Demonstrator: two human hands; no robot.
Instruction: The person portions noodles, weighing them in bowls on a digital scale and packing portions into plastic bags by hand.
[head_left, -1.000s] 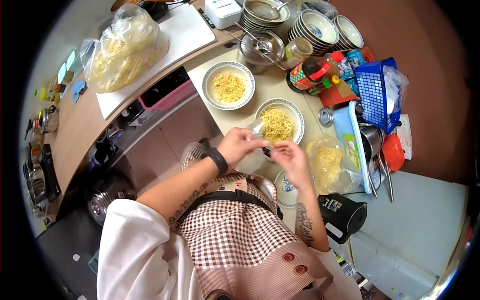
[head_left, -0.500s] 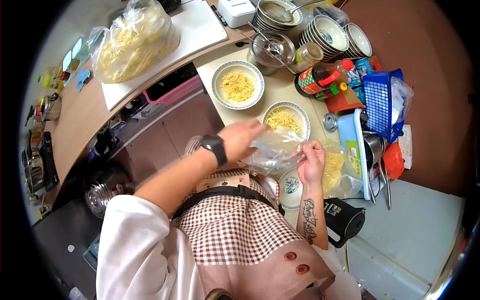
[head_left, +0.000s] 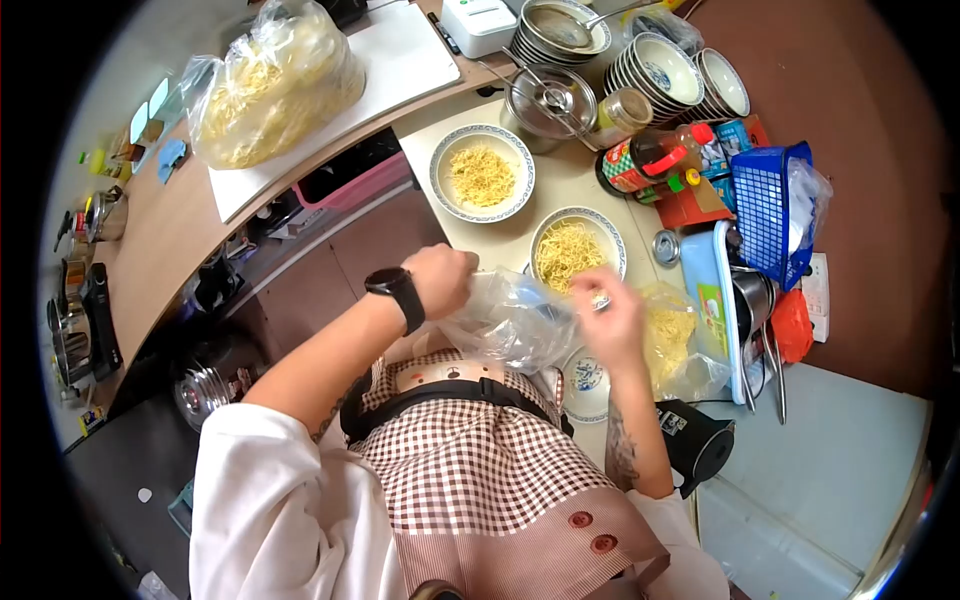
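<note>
A: Left hand [head_left: 440, 282], grip state?
B: Pinching an edge of the clear bag [head_left: 515, 325], fingers curled. Round-faced black watch [head_left: 393, 292] on wrist.
A: Right hand [head_left: 612, 325]?
B: Motion-blurred, fingers bent in, right beside the bag's right side. Can't tell if pinching.
A: Bag position and material?
B: Centre of frame, between both hands, in front of the checked apron [head_left: 470, 450]. Thin, glossy, crinkled film, see-through. Partly over the small dish [head_left: 587, 385], white with blue motif.
A: Nearby on the desk [head_left: 470, 235]?
B: Just above the bag: near bowl [head_left: 618, 255], round, patterned rim, tangled yellow noodles inside. Up and left of that: far bowl [head_left: 439, 185], same rim, noodles heaped mid-bowl. Right of the right hand: noodle bag [head_left: 668, 345], soft, translucent, slumped. Below that, black kettle [head_left: 700, 440], smooth.
A: Upper left of frame?
B: Big noodle sack [head_left: 275, 90], bulging clear plastic, on flat white board [head_left: 405, 60].
A: Right side?
B: Blue basket [head_left: 765, 205], gridded plastic, tilted.
</note>
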